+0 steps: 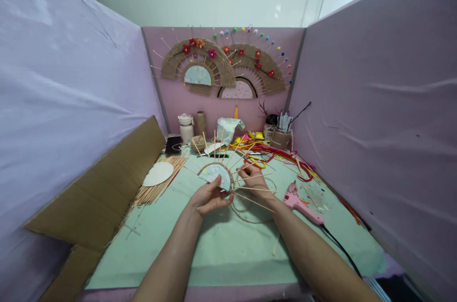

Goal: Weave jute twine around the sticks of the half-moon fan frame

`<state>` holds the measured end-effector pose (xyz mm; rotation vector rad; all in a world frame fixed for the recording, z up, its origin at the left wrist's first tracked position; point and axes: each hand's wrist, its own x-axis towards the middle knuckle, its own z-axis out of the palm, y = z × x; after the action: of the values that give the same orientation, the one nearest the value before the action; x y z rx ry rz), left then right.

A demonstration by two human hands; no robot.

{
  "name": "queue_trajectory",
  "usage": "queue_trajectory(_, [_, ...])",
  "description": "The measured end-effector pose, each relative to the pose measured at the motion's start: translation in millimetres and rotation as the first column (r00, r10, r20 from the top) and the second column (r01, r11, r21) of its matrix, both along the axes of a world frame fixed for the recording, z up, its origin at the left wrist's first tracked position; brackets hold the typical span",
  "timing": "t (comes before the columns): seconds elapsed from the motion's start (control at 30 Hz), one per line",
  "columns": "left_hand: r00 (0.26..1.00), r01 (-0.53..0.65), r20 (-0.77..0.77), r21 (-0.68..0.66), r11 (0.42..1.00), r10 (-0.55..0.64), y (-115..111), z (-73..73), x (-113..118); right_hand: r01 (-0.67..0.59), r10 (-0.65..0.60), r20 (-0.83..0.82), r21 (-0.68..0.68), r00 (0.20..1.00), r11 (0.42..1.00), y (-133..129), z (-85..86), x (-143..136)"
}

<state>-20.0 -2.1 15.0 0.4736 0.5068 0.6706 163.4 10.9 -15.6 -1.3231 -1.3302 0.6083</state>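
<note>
My left hand (210,198) grips a half-round fan piece (220,175) by its lower edge, the thumb lying on its pale flowered face. Thin wooden sticks (247,179) spread outward from the curved rim like rays, and brown twine is wound along that rim. On the right side, among the sticks, my right hand (253,178) is closed in a pinch on the twine; the exact hold is partly hidden by the fingers. Loose loops of twine (250,222) hang below and lie over the green tabletop.
A pink glue gun (303,208) with a black cord lies right of my right forearm. Loose sticks (157,192) and a white oval (158,174) lie left, beside cardboard (103,192). Behind are a twine ball (197,143), scissors (257,163), red pipe cleaners (282,153) and finished fans (200,54).
</note>
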Motion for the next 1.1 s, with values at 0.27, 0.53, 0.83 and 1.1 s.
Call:
queue_trajectory(0.27, [1.0,-0.019,-0.009,0.012,1.0,0.019,0.7,-0.2,-0.2,-0.027,0.028,-0.045,0.021,0.999,0.999,-1.1,0.2,-2.7])
queue_trajectory(0.53, [0.999,-0.024,-0.027,-0.007,1.0,0.023,0.8,1.8,0.6,-0.035,0.036,-0.022,0.029,0.999,0.999,-3.1,1.5,-2.2])
queue_trajectory(0.83, [0.999,-0.036,-0.008,-0.037,0.999,0.036,-1.4,5.3,1.1,0.054,-0.046,-0.107,0.072,0.993,0.996,-3.8,8.0,0.4])
queue_trajectory(1.1, [0.994,-0.112,-0.015,-0.03,0.993,0.112,4.4,2.1,2.5,0.057,-0.041,-0.12,0.132,0.992,0.99,-6.3,10.6,1.0])
